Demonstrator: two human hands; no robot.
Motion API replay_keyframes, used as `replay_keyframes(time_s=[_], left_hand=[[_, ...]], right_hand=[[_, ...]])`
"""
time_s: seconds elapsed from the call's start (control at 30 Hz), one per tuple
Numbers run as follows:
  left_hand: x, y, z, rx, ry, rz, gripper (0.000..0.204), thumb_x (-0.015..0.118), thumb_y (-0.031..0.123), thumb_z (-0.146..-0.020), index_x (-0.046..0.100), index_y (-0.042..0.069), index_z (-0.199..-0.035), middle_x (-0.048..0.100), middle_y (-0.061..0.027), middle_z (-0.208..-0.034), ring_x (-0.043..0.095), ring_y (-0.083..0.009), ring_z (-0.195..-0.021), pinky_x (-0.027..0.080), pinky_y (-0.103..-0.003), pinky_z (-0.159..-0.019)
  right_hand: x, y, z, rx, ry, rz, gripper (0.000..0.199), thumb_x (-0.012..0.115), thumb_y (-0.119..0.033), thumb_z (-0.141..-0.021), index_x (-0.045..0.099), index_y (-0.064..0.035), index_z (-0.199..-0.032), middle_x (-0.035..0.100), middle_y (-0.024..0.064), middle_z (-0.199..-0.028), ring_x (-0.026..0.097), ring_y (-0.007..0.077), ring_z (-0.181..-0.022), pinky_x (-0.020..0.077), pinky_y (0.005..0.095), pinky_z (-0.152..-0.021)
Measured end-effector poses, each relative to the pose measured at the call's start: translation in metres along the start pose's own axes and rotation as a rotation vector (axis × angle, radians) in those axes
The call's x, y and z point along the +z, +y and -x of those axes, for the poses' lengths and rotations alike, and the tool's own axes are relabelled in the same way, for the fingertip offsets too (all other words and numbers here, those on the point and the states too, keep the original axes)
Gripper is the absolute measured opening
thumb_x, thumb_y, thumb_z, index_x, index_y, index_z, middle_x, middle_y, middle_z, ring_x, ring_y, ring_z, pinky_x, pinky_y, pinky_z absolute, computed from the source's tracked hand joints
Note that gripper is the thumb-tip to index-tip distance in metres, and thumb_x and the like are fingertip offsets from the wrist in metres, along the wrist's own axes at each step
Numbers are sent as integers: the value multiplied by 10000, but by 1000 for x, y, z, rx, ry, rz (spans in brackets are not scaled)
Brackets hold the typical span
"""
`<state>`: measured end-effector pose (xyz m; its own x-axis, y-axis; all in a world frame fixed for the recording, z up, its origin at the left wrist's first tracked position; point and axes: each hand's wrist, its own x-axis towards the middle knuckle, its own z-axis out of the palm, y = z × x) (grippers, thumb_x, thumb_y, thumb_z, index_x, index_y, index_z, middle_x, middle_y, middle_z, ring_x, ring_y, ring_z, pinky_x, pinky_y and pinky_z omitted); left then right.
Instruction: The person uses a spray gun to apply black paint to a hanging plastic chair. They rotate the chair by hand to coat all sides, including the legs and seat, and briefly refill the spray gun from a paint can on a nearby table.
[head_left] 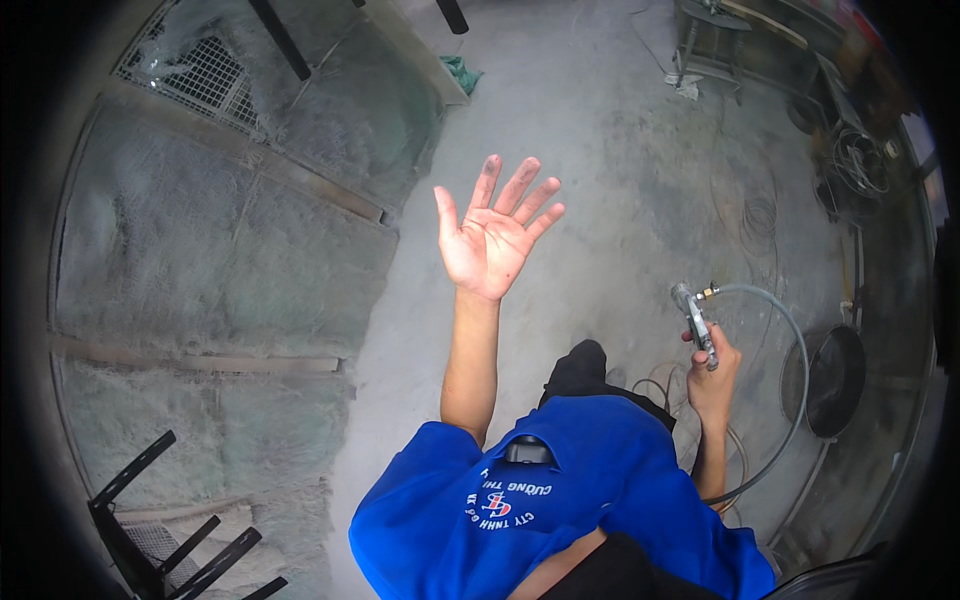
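My left hand (490,235) is raised in front of me, palm up toward the view. Its fingers are spread wide, and dark smudges mark a few fingertips. Nothing is in it. Off to the right, my right hand (714,378) is closed round a metal spray gun (690,302). A grey hose (785,308) joins the gun at a brass-coloured fitting and curves back down past my forearm. Part of the gun's grip is hidden by my fingers.
Dusty, fibre-covered panels (220,240) line the left, with a metal grid (205,75) above. A black metal frame (135,530) stands lower left. At right are a round black tub (836,382) and coiled cable (858,165); a stand (712,45) is at the back.
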<state>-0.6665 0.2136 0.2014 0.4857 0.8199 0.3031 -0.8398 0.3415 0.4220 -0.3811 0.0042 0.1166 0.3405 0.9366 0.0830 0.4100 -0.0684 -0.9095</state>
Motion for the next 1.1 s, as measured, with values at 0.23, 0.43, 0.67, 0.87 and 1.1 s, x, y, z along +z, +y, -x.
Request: replay_keyframes(time_s=[0.23,0.43,0.67,0.87,1.1], left_hand=[[-98,28,-169,151,420,-843,654,494,467,-1074,387,3,-1522,597,-296,-1373,615,-435,-1255,507,-495,-1052],[-183,107,-399,764,786,-1661,848,796,394,-886,406,-51,-1493,652,-256,-1318,635,-309,-1238,487,-408,-1043],[-191,118,-492,743,857,-1586,477,824,173,-820,583,-25,-1181,644,-66,-909,649,-148,-805,536,-324,-739],[-132,107,-470,529,769,-1441,237,722,-3,-861,495,59,-887,564,-31,-642,572,-138,-500,463,-306,-483],[5,24,-454,566,889,-1075,332,669,-52,-863,408,100,-1002,514,-45,-654,537,-161,-474,485,-374,-488]], right_hand=[[20,37,-174,-8,-116,32,619,815,-488,-846,641,78,-1026,638,200,-785,652,238,-687,483,359,-629],[21,43,-363,-179,-200,378,466,861,-140,-795,634,73,-1142,680,260,-916,682,452,-847,528,445,-713],[10,59,-504,-140,-234,203,528,893,-198,-751,624,64,-1123,660,216,-852,631,402,-735,507,420,-687],[46,97,-645,-361,-379,-88,614,790,-501,-855,633,57,-1056,621,140,-746,604,255,-654,474,395,-626],[190,36,-740,-252,-596,-717,807,510,-776,-930,621,23,-936,598,46,-736,494,95,-476,386,282,-451]])
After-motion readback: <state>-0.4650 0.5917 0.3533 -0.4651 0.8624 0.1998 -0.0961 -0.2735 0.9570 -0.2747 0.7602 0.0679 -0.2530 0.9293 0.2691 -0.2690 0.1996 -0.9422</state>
